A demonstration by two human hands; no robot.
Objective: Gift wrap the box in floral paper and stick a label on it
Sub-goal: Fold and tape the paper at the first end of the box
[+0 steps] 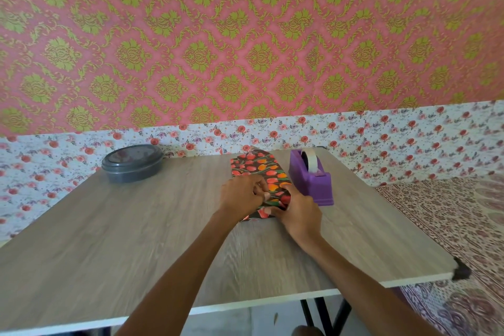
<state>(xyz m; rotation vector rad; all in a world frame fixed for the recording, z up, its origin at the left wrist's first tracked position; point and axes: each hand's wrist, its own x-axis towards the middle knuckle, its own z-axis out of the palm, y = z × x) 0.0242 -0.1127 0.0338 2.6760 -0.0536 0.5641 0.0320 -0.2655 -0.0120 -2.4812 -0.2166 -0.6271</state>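
The box wrapped in dark floral paper (256, 168) with red and orange tulips lies on the wooden table (136, 226), running away from me. My left hand (241, 195) rests on its near end with the fingers curled onto the paper. My right hand (296, 211) is at the near right corner and pinches a fold of the paper against the box. The near end of the box is hidden under both hands. No label is in view.
A purple tape dispenser (312, 176) with a white tape roll stands right next to the box, touching distance from my right hand. A dark grey lidded round container (132, 162) sits at the table's far left. A patterned bed cover (450, 226) lies right of the table.
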